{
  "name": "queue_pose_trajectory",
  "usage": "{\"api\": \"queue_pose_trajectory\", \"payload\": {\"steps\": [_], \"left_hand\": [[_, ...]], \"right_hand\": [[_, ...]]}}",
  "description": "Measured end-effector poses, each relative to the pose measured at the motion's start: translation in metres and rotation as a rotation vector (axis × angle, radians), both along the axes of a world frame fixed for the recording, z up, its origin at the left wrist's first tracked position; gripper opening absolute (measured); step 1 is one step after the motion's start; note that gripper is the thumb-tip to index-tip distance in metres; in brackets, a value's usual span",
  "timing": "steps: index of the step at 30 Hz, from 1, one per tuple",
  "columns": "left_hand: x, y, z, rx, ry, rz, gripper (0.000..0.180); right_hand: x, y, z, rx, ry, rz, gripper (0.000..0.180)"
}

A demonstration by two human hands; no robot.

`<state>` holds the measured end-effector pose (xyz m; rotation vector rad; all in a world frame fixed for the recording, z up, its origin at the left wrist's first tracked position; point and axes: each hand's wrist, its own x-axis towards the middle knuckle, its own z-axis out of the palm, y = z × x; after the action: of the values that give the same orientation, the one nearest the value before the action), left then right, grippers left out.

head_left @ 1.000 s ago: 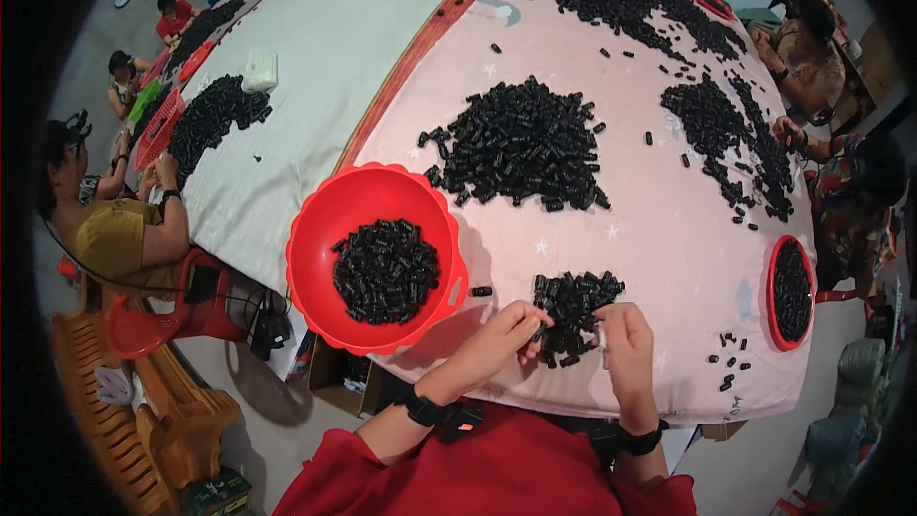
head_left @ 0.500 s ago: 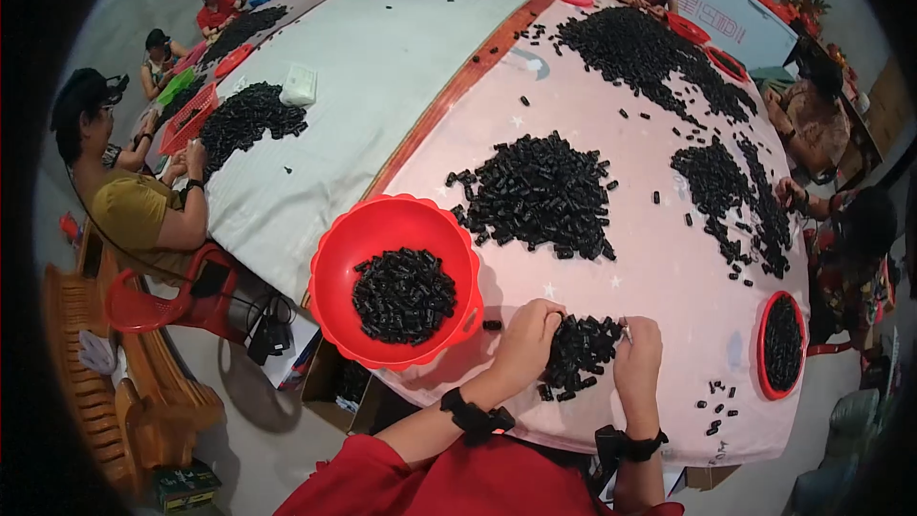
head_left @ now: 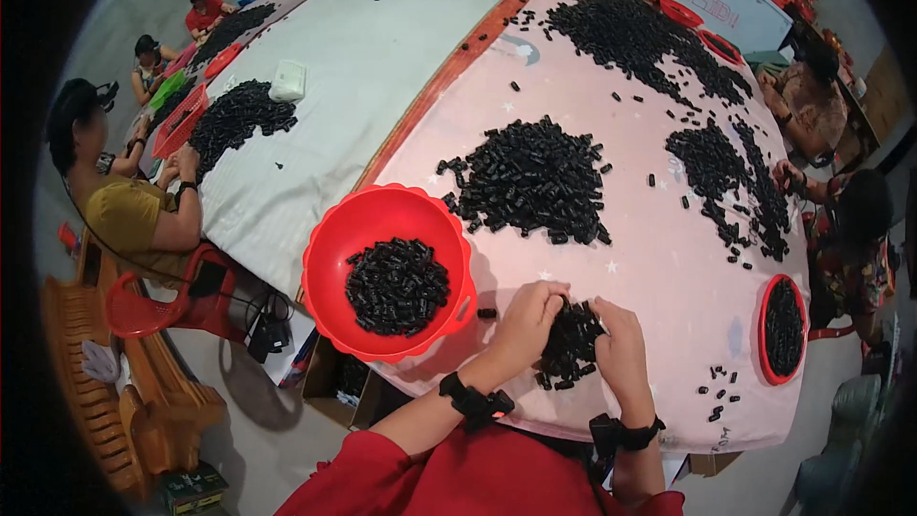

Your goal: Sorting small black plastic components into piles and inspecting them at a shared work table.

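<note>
A small heap of short black cylindrical pieces (head_left: 570, 344) lies on the pink cloth in front of me. From its left side my left hand (head_left: 527, 327) curls round it, fingers together and touching the pieces. My right hand (head_left: 623, 355) bends round the heap's right side in the same way; its fingertips are partly hidden among the pieces. Left of my hands stands a red scalloped bowl (head_left: 330, 268) with a pile of the same black pieces (head_left: 396, 287) in it. One loose piece (head_left: 487, 312) lies between bowl and left hand. Beyond is a larger heap (head_left: 530, 182).
More black heaps (head_left: 707, 158) spread across the table (head_left: 382, 67). A red oval basket (head_left: 766, 363) full of pieces stands at the right edge, with loose pieces nearby. Other people (head_left: 138, 201) sit around the table. A red chair (head_left: 143, 311) stands at left.
My hands have drawn closer together, the right one moving left and up, squeezing the small heap narrower. The whole view has shifted slightly.
</note>
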<state>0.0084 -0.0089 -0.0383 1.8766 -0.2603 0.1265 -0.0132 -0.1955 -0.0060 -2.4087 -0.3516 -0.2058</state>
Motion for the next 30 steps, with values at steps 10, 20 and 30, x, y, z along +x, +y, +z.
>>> {"api": "queue_pose_trajectory", "payload": {"steps": [10,20,30], "left_hand": [[-0.012,-0.013,0.003,-0.05,0.23,-0.158,0.018],[-0.033,0.006,0.005,-0.132,0.196,-0.069,0.017],[-0.047,0.014,0.013,-0.309,0.225,-0.039,0.019]], "right_hand": [[-0.002,0.01,0.004,0.124,0.113,-0.025,0.05],[-0.024,-0.004,0.01,0.087,0.151,-0.147,0.047],[-0.045,-0.021,0.01,0.117,0.058,-0.255,0.046]]}}
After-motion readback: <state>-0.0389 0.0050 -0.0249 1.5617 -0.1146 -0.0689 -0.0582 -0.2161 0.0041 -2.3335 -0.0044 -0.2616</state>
